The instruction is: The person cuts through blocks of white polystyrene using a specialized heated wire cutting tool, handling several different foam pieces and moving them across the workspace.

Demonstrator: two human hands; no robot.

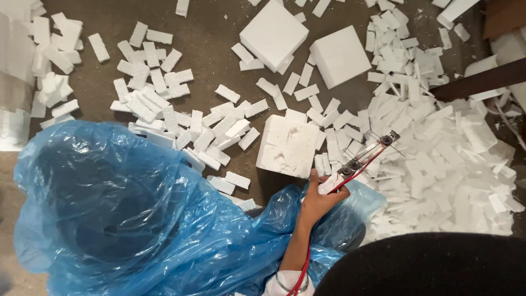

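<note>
My right hand (318,200) reaches up from the bottom middle and is closed around a thin wire-frame foam cutter (368,154) with small black knobs. A red cable (301,278) runs from the cutter back along my wrist. A small white foam piece (330,183) sits against my fingers at the tool's near end. Just left of the hand stands a dented white foam block (287,145) on the brown floor. My left hand is out of sight, and a big crumpled blue plastic bag (120,208) fills the lower left beside my arm.
Two larger foam blocks (273,34) (339,55) lie at the top middle. Several cut foam strips are scattered at upper left (159,104), and heaped thickly on the right (449,164). A dark bar (482,81) crosses the upper right. Dark cloth (427,266) covers the bottom right.
</note>
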